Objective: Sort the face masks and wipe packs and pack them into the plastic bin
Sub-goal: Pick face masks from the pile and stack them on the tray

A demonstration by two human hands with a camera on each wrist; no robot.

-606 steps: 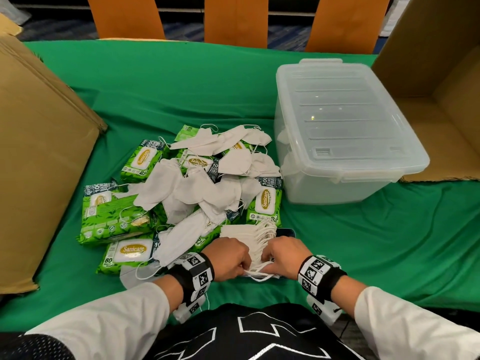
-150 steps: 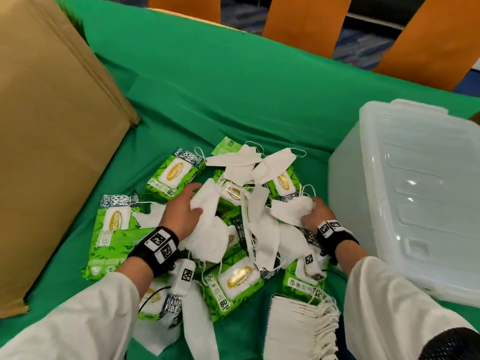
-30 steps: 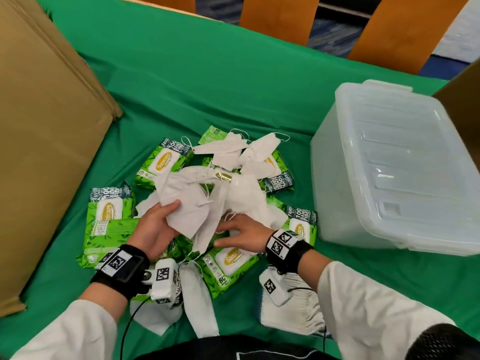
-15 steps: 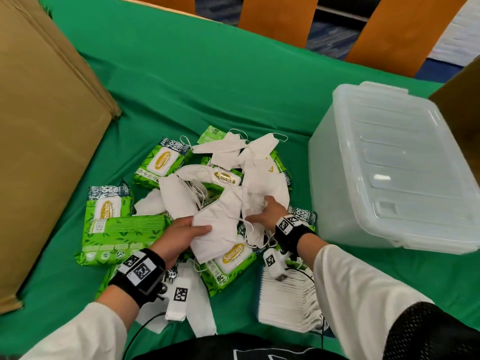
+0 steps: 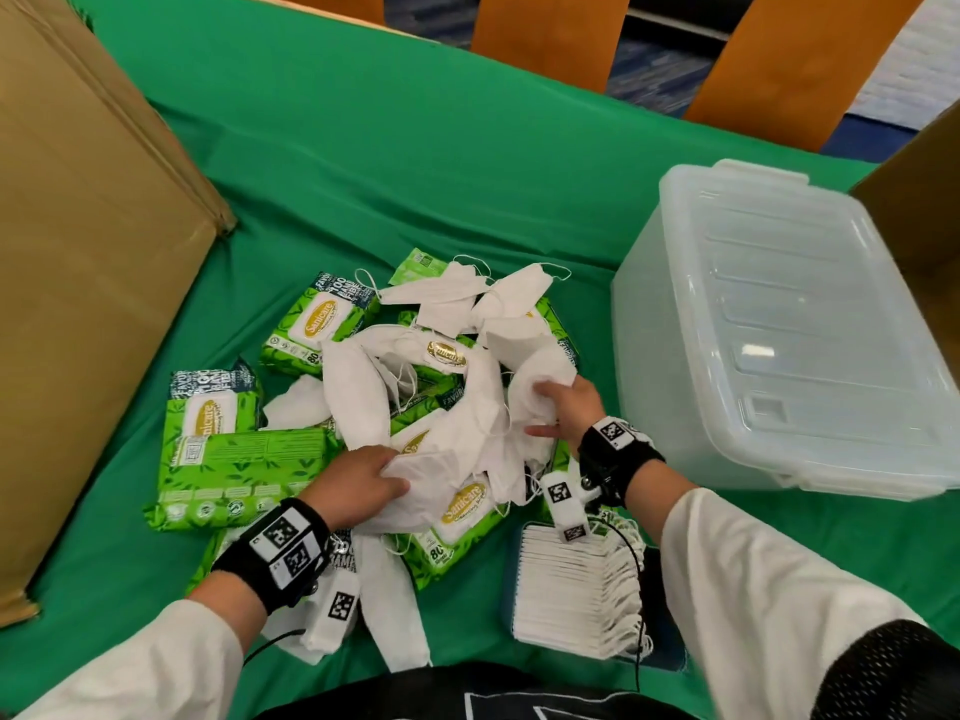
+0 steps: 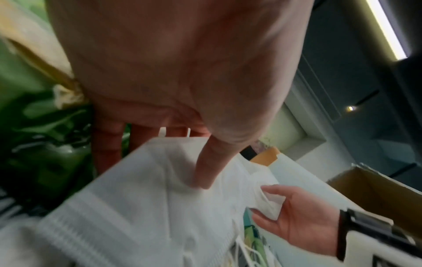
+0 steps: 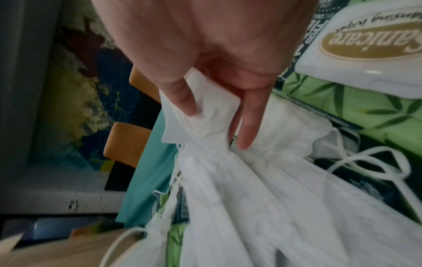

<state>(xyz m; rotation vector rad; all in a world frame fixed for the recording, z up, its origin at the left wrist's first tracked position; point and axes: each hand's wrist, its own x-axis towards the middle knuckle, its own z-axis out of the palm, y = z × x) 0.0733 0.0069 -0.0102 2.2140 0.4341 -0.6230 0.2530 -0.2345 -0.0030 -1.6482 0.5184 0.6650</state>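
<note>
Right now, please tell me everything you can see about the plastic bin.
The plastic bin is a translucent, whitish rectangular container that looks like rigid plastic. Its ribbed lid is on, with a clip tab at the far end. It stands upright on the green tablecloth, beside the right hand, which does not touch it. A cardboard box stands right behind it.

"Sanicare" in gold ovals on the white flaps of the green wipe packs [image 5: 320, 324] around the left hand [image 5: 358, 483] and right hand [image 5: 563, 413]; "100" and "80" (other print too blurred) also show on them.
</note>
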